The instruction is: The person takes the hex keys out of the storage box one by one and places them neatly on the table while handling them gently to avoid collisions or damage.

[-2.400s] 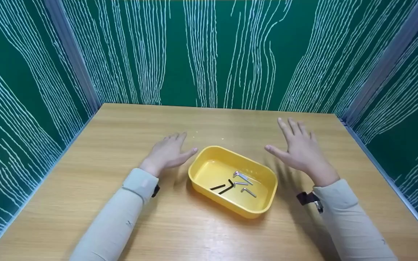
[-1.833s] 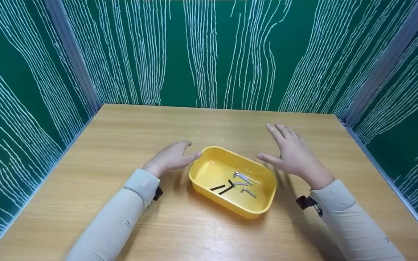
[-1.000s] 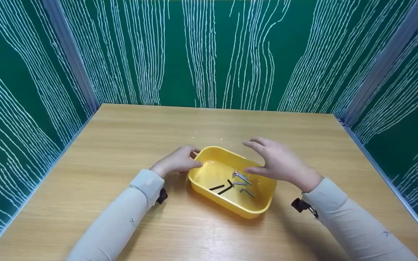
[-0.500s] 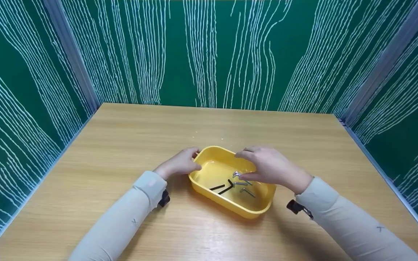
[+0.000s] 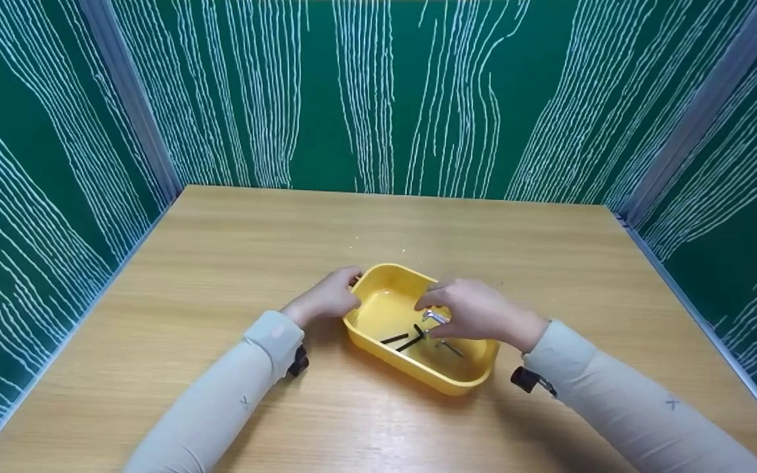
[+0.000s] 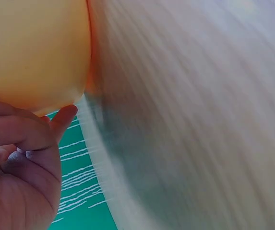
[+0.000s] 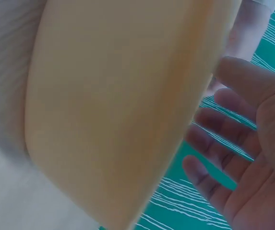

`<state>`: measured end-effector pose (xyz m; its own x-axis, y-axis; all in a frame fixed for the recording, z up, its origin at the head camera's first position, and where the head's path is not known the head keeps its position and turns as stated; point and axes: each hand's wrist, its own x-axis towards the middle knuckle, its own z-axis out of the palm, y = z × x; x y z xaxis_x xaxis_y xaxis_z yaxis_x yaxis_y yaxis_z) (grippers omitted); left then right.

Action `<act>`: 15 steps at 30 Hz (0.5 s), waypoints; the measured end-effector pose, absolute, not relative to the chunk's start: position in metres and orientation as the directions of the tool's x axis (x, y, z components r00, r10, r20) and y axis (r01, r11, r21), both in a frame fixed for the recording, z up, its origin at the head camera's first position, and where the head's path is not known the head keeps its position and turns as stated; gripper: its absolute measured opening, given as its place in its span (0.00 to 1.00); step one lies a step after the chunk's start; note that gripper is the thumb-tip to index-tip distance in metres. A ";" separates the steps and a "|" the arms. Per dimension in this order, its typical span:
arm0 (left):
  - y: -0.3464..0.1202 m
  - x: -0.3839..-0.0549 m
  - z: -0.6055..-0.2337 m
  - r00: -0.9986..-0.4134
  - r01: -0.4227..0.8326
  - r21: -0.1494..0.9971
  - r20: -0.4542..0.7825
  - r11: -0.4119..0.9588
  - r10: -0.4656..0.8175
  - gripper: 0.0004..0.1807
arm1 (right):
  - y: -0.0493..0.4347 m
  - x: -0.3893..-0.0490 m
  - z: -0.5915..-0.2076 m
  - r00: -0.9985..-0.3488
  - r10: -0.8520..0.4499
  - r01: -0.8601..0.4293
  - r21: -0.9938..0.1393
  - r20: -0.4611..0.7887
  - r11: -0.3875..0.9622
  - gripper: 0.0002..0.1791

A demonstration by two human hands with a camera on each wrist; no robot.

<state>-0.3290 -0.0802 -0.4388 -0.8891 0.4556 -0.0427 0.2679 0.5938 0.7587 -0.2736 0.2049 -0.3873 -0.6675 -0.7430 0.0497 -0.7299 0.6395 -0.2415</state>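
A yellow plastic bin [image 5: 408,369] sits at an angle on the table, with several L-shaped hex keys inside. Two black hex keys [image 5: 411,341] lie left of the silver hex keys [image 5: 435,317], which my right hand partly covers. My left hand [image 5: 328,297] holds the bin's left end, thumb at the rim and fingers against the outer wall [image 6: 36,52]. Over the bin's right half reaches my right hand [image 5: 477,312], thumb and fingers spread apart above the silver keys. The right wrist view shows those fingers [image 7: 209,143] loosely bent, nothing between them.
The wooden table [image 5: 253,217] is bounded by green walls [image 5: 451,98] with white wavy lines. A few tiny light specks [image 5: 403,250] lie behind the bin. A dark wrist device [image 5: 524,379] hangs under the right sleeve.
My left hand has moved right and taken hold of the bin's end. The right hand has come left and down over the bin, its fingers drawing closer together. The bin has stayed put.
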 end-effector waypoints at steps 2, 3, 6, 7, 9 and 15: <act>-0.080 -0.328 -0.439 -0.891 0.263 0.760 -0.044 0.594 0.451 0.25 | 0.203 -0.275 -0.390 -0.655 -0.755 -0.735 -0.261 0.034 0.626 0.23; -0.080 -0.328 -0.439 -0.892 0.262 0.762 -0.044 0.593 0.451 0.26 | 0.203 -0.276 -0.392 -0.654 -0.757 -0.732 -0.276 0.024 0.623 0.22; -0.079 -0.328 -0.439 -0.892 0.265 0.764 -0.037 0.588 0.451 0.25 | 0.201 -0.279 -0.397 -0.632 -0.775 -0.740 -0.299 0.005 0.602 0.20; -0.079 -0.328 -0.439 -0.891 0.268 0.765 -0.033 0.586 0.452 0.25 | 0.200 -0.280 -0.399 -0.623 -0.782 -0.746 -0.302 0.000 0.594 0.20; -0.079 -0.328 -0.440 -0.891 0.276 0.764 -0.024 0.583 0.453 0.24 | 0.199 -0.280 -0.402 -0.608 -0.794 -0.754 -0.306 -0.009 0.581 0.19; -0.078 -0.329 -0.442 -0.892 0.288 0.767 -0.003 0.574 0.452 0.24 | 0.194 -0.282 -0.410 -0.558 -0.830 -0.794 -0.280 -0.015 0.539 0.14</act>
<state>-0.3292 -0.0782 -0.4417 -0.8920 0.4519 -0.0035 0.2879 0.5741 0.7665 -0.2816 0.1943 -0.4100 -0.5582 -0.8296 -0.0150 -0.7941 0.5393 -0.2801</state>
